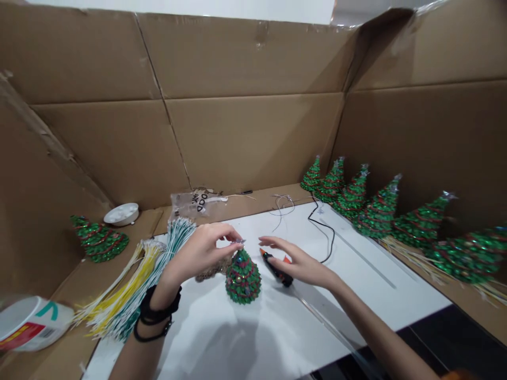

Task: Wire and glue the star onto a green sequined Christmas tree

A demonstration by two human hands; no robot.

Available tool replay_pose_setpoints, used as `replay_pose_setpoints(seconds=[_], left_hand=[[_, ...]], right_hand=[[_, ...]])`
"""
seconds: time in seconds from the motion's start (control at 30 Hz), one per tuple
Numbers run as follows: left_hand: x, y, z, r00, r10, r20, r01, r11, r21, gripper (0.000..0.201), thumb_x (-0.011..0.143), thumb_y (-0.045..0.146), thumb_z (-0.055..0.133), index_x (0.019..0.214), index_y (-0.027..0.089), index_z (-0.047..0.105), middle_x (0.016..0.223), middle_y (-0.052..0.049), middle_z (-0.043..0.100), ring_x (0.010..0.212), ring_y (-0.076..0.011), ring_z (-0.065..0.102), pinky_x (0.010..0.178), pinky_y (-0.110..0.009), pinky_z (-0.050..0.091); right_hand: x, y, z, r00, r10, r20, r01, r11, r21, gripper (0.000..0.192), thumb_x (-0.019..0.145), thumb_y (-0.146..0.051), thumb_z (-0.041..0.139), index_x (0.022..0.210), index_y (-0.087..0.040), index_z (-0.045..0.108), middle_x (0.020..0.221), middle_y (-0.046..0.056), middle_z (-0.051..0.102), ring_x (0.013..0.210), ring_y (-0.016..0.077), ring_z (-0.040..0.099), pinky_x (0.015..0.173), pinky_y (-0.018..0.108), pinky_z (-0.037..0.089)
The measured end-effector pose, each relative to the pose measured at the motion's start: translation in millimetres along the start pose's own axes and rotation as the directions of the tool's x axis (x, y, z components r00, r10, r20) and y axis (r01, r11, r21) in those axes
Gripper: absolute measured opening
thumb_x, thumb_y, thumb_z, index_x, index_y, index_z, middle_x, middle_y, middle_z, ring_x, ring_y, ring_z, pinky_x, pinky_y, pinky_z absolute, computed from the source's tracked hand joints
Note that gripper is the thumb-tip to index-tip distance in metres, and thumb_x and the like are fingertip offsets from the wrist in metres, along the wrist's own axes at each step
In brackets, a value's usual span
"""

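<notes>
**A:** Green sequins all over that little tree (243,277), which is stood upright on the white counter (253,338), long axis straight up, right between the two hands. A tiny silvery topper (239,241) is pinched in the fingertips of the left hand (202,250) and held just over the tip, so that hand is clearly the nearer one.

**B:** And the right hand (299,261)?

**A:** Spread open, palm down, nothing gripped. It's hovered just right of the tree, over a black glue gun (276,267) laid on the counter; whether it's touched can't be told.

**B:** Other stuff nearby?

**A:** A bundle of yellow and white wires (138,274) is laid off to the left, and a row of finished trees (380,208) is lined along the cardboard wall (253,132) at right.
</notes>
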State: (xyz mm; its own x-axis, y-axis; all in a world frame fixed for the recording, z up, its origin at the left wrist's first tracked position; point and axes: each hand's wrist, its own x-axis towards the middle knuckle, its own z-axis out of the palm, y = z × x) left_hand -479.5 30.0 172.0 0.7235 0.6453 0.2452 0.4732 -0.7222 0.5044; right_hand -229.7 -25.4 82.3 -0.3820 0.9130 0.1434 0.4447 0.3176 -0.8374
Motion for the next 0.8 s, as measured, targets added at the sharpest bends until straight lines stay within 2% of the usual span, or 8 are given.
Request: replay_pose_setpoints(seconds=[0.17,0.27,0.47,0.63,0.8], left_hand=[[0.0,-0.9,1.7,0.999,0.034,-0.031,-0.030,0.994,0.100,0.016,0.088,0.034,0.060,0.087,0.021,0.070,0.086,-0.002,0.069,0.084,-0.0167,0.061,0.074,-0.026,0.044],[-0.5,-0.7,2.4,0.998,0.038,-0.041,-0.032,0.990,0.137,0.017,0.088,0.033,0.060,0.085,0.020,0.069,0.085,-0.003,0.068,0.085,-0.0176,0.060,0.075,-0.028,0.044],[-1.2,4.7,5.0,0.999,0.022,-0.048,-0.013,0.983,0.181,0.015,0.087,0.031,0.060,0.080,0.020,0.067,0.084,-0.003,0.066,0.084,-0.0179,0.060,0.075,-0.029,0.044],[-0.3,6.1,8.7,0.998,-0.046,-0.052,0.054,0.984,0.167,0.016,0.085,0.030,0.062,0.077,0.018,0.066,0.079,-0.003,0.065,0.077,-0.0174,0.060,0.071,-0.028,0.043],[-1.9,0.0,12.4,0.998,-0.030,-0.057,0.036,0.993,0.111,0.020,0.086,0.035,0.060,0.076,0.018,0.065,0.077,-0.002,0.065,0.075,-0.0164,0.059,0.069,-0.027,0.043]], right_hand=[[17.5,-18.3,24.2,0.988,-0.144,0.055,0.144,0.990,0.006,0.061,0.091,-0.041,0.053,0.145,-0.023,0.033,0.148,0.011,0.040,0.135,0.0235,0.038,0.112,0.046,0.032],[25.9,-21.0,31.3,0.977,-0.201,0.063,0.201,0.980,0.016,0.058,0.090,-0.036,0.056,0.143,-0.024,0.036,0.145,0.011,0.044,0.132,0.0236,0.041,0.110,0.045,0.033],[32.8,-24.6,40.9,0.979,-0.196,0.055,0.192,0.979,0.068,0.040,0.091,-0.031,0.053,0.130,-0.022,0.051,0.127,0.009,0.060,0.116,0.0230,0.055,0.099,0.039,0.043],[33.6,-22.4,44.3,0.981,-0.190,0.029,0.186,0.977,0.102,0.036,0.091,-0.030,0.054,0.126,-0.020,0.053,0.126,0.009,0.061,0.113,0.0223,0.057,0.096,0.036,0.043],[33.6,-18.8,47.3,0.981,-0.195,-0.001,0.193,0.971,0.139,0.035,0.090,-0.031,0.055,0.124,-0.021,0.055,0.121,0.008,0.063,0.111,0.0223,0.058,0.095,0.035,0.043]])
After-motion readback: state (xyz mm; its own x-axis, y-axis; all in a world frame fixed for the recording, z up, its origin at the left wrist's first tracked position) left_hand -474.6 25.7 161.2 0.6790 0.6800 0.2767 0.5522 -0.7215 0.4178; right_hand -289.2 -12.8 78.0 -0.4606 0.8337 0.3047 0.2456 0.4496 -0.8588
